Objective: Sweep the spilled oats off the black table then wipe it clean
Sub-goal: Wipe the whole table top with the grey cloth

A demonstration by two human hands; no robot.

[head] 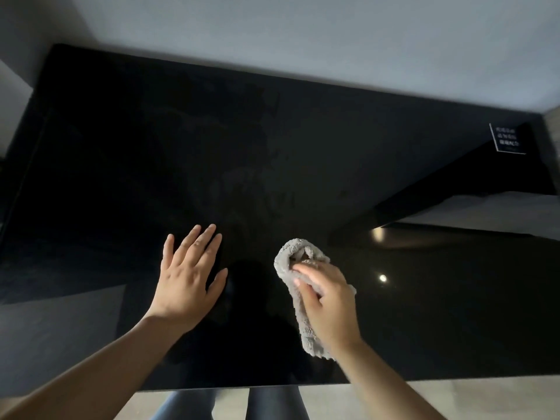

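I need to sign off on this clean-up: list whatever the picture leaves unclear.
- Head view, black table: stray oats cannot be ruled out; the dark, glossy top hides them.
- Head view, black card: print too small to read.
- Head view, grey cloth: its underside is hidden beneath the right hand.

The bench (pixel 121 147) lay open across the centre and left of the frame, closed along its upper edge by the wall (pixel 303 40). A small black card (pixel 507 139) stood at upper right. At lower centre the left hand (pixel 188 277) was spread flat, the right hand (pixel 330 307) gripping a cloth (pixel 285 268) just beside it.
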